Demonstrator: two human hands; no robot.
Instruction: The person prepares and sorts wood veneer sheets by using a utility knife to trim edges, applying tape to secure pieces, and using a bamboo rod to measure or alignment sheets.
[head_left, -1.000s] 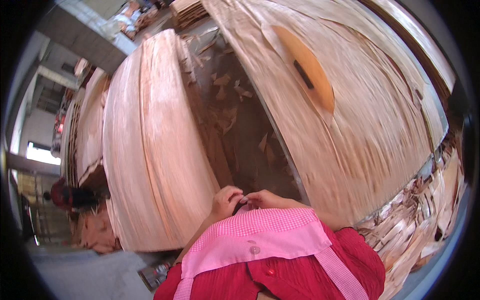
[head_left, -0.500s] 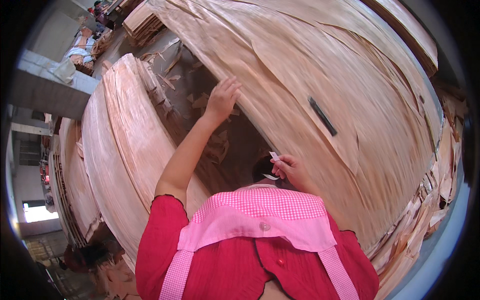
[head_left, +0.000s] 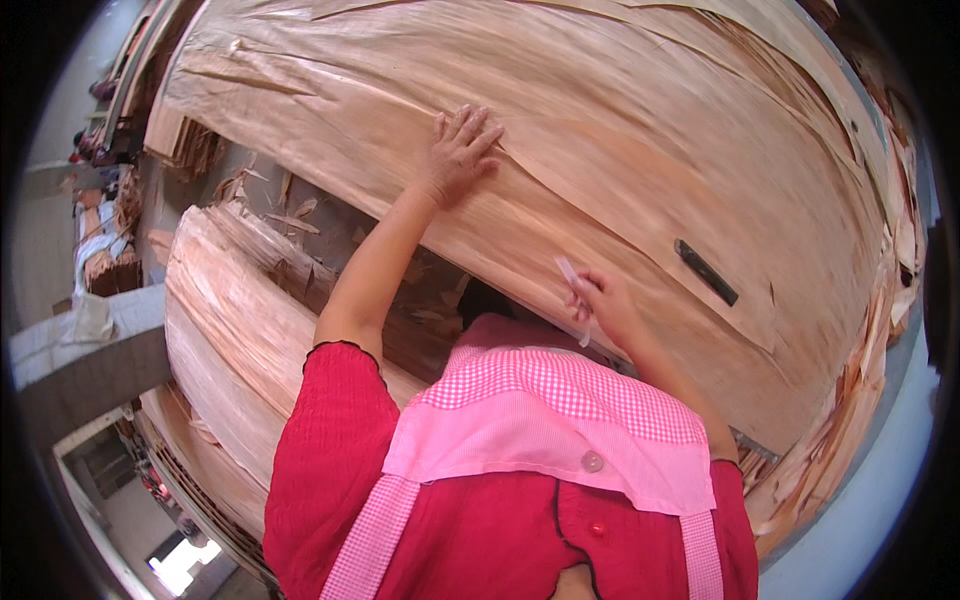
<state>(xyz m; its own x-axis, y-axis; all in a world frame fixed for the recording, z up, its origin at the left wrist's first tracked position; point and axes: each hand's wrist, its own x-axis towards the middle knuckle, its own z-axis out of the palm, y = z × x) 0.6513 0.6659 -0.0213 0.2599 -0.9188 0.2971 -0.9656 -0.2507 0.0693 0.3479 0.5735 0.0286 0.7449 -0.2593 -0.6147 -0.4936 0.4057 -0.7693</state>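
Note:
A wide tan wood veneer sheet (head_left: 620,150) covers the stack before me, with long wrinkles and overlapping edges. My left hand (head_left: 463,155) is on it with fingers spread, beside a long lengthwise edge in the veneer. Near the stack's close edge, my right hand (head_left: 603,298) pinches a thin, pale white strip (head_left: 566,270); its other end hangs below the fingers. On the veneer to the right of that hand lies a slim black tool (head_left: 706,272), apart from both hands; its exact kind cannot be made out.
Another veneer stack (head_left: 230,330) stands at the left, across a gap littered with torn veneer scraps (head_left: 295,215). A concrete beam or ledge (head_left: 95,340) is farther left. Ragged veneer pieces (head_left: 850,400) stick out along the right edge, beside a pale blue surface (head_left: 840,540).
My left hand has gone from above the gap onto the veneer, fingers spreading. The right hand still pinches the white strip. The whole view has turned and shifted.

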